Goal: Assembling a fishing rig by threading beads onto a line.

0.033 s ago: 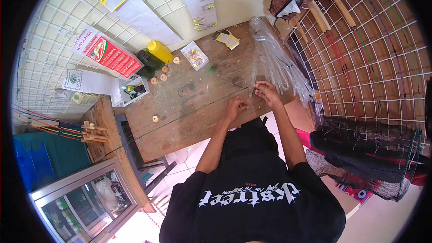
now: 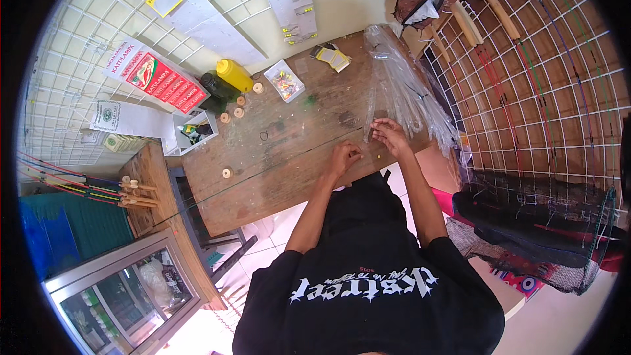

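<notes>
Both hands are raised over the near right part of a brown wooden table (image 2: 282, 158), a short gap between them. My left hand (image 2: 346, 157) has its fingers curled and thumb and fingertips together. My right hand (image 2: 390, 137) pinches with thumb and forefinger, close to the long clear plastic sleeves (image 2: 394, 85). Whatever either pinch holds is too thin or small to make out. A tiny yellow bead (image 2: 378, 156) lies near the table edge, just below my right hand.
Wooden spools (image 2: 227, 173), a yellow bottle (image 2: 234, 76), a dark bottle (image 2: 219, 87) and a white tray of small colourful pieces (image 2: 285, 81) stand on the table. A yellow-and-black packet (image 2: 330, 58) lies at the back. Rods hang on a wire grid (image 2: 552, 59) at right, above dark nets (image 2: 539, 217).
</notes>
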The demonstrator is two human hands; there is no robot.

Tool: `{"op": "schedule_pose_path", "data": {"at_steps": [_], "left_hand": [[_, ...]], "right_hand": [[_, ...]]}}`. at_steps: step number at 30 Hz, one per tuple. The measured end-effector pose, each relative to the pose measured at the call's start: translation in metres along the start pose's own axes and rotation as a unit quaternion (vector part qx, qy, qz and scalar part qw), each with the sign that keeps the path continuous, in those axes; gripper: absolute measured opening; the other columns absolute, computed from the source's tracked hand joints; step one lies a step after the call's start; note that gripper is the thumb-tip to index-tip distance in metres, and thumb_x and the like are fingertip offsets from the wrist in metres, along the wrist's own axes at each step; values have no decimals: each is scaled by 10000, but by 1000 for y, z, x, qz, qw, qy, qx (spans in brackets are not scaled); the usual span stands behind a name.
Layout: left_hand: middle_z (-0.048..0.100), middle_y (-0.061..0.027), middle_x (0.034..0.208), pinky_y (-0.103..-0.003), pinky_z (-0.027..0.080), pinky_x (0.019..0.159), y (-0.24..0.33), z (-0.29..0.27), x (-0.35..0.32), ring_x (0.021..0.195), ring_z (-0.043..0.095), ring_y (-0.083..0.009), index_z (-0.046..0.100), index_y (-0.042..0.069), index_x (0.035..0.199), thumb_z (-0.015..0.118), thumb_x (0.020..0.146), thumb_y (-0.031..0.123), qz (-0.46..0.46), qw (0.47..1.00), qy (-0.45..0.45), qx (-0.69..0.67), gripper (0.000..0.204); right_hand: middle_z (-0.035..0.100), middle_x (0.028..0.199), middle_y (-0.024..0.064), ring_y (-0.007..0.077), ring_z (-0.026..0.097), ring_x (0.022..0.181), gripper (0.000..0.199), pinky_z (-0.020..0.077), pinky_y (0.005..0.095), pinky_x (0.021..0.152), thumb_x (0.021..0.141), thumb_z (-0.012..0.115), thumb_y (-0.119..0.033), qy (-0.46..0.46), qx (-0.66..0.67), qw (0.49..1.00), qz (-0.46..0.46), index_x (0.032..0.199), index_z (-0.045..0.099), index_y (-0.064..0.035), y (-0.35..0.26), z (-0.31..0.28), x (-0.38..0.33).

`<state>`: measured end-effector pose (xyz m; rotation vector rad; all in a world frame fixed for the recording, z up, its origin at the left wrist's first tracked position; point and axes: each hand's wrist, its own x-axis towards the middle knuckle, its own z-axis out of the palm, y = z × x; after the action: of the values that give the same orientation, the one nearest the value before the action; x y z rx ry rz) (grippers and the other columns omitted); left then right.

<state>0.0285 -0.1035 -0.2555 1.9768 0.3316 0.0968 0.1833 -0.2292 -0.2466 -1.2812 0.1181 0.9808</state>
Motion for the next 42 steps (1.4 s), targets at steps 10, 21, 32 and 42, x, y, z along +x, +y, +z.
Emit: {"op": "schedule_pose_path", "data": {"at_steps": [10,21,32,42], "left_hand": [[663,-37,764,-255,437,611,6,-51,-30,665,566,-84,685,37,835,695,795,127,-105,977,95,-158,99],[588,35,817,-206,382,671,14,-104,-54,782,521,-55,601,76,864,623,873,132,-107,894,242,-361,61],[565,-36,765,-288,412,673,106,-108,9,734,555,-153,477,84,838,535,894,100,45,685,102,-720,82],[673,-48,902,-193,373,623,95,-91,34,741,535,-44,616,34,1054,663,840,144,-64,887,133,-438,246]], "right_hand": [[652,948,139,197,645,778,215,560,310,751,823,646,-38,27,91,995,-44,1010,543,-19,-2,-11,1],[628,989,129,228,624,878,216,534,381,841,830,616,8,-12,233,972,-10,1015,515,-39,9,-11,12],[597,1047,148,286,600,947,153,529,439,872,832,628,-20,-33,253,967,4,937,519,-41,12,36,-9],[631,984,94,203,620,902,230,513,345,869,831,654,-75,-17,279,958,63,1038,570,-21,-8,53,-29]]}}
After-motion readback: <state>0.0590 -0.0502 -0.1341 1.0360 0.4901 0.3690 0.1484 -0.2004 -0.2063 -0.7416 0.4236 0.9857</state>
